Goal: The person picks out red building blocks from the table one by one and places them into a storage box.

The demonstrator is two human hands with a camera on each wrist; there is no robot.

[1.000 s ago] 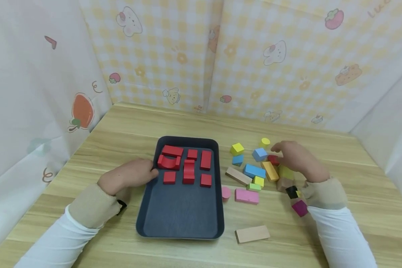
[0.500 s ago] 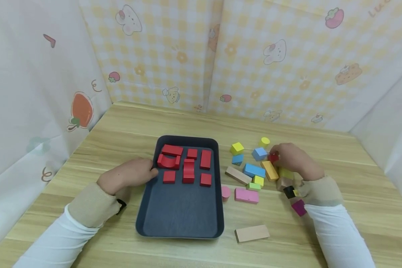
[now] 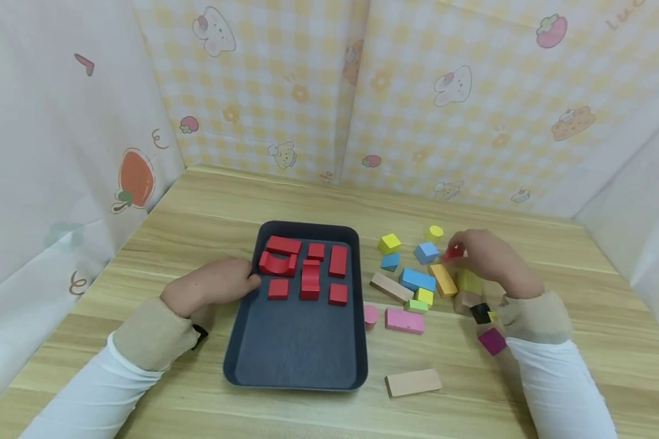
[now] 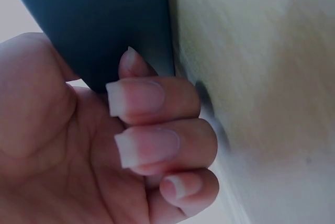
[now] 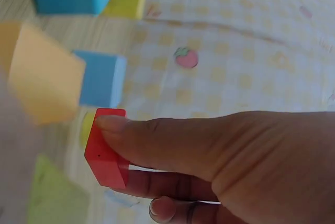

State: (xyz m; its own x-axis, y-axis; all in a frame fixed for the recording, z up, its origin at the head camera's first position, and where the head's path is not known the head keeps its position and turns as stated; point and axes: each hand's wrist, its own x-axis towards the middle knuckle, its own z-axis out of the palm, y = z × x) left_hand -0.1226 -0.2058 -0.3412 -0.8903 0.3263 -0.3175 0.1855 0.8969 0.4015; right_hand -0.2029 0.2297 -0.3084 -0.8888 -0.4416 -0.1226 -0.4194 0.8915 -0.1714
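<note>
My left hand (image 3: 211,285) grips the left rim of a dark tray (image 3: 296,360). In the left wrist view its fingers (image 4: 157,145) curl at the tray's wall (image 4: 115,14). Several red blocks lie in the tray's far half, among them an arched block (image 3: 277,264) and a flat red block (image 3: 337,261). At the right, my right hand (image 3: 491,262) pinches a small red block (image 5: 107,148) between thumb and fingers, just above the other blocks. In the head view this red block (image 3: 454,251) is partly hidden by the fingers.
Right of the tray lie loose blocks: a light blue cube (image 3: 426,252), a yellow cylinder (image 3: 434,233), an orange block (image 3: 442,280), a pink block (image 3: 404,320) and several others. A plain wood block (image 3: 414,383) lies nearer the front. A patterned curtain (image 3: 417,110) stands behind the table.
My right hand has come down onto the small red block, taken hold of it and raised it slightly. The left hand and tray have stayed in place.
</note>
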